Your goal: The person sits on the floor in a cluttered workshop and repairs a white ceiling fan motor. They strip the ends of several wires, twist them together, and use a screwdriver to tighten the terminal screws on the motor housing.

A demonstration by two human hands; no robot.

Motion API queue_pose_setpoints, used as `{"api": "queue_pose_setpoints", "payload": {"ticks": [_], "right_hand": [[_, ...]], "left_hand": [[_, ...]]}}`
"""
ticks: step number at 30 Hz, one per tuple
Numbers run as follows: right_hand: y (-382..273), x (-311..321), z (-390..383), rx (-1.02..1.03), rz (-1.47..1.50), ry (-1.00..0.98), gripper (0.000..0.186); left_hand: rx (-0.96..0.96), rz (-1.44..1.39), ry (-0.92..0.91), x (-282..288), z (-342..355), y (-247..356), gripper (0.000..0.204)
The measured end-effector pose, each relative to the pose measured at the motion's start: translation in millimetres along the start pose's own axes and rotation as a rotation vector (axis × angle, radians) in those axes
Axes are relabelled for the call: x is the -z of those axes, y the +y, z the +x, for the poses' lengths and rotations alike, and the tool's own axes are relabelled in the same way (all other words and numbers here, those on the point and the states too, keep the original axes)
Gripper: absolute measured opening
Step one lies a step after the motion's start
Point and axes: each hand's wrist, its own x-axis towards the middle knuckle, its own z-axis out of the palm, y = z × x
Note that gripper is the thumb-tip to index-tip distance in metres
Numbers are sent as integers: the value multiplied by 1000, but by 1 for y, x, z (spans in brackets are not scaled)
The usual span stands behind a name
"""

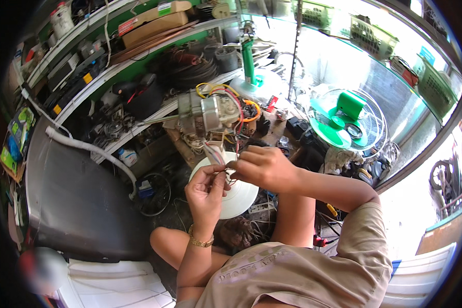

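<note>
In front of me my left hand (206,191) pinches a thin dark wire between thumb and fingertips. Close beside it, the fingers of my right hand (262,167) are closed on the same wire. A bundle of white, grey and reddish wires (214,154) runs down to my fingertips from above. Beneath my hands lies a round white fan base (243,201), partly covered by them. Just beyond stands a metal-cased motor (208,114) with yellow, red and orange leads.
A fan with green blades (327,132) and a wire cage leans at the right. Shelves with a cardboard box (154,23) and cables (187,72) fill the left back. A dark panel (82,190) stands left, and a white power strip (262,207) lies near my knee.
</note>
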Motion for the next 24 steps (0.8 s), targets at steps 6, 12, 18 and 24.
{"api": "queue_pose_setpoints", "payload": {"ticks": [6, 12, 18, 24], "right_hand": [[-4, -19, -5, -151, 268, 108, 13], [-9, -18, -1, -729, 1144, -112, 20], [-7, -8, -5, -337, 487, 82, 21], [2, -15, -9, 6, 100, 193, 19]], "left_hand": [[-34, 56, 6, -3, 1, 0, 10], [-60, 32, 16, -3, 1, -1, 11], [-8, -25, -5, 0, -1, 1, 11], [2, -64, -32, -3, 0, 1, 11]]}}
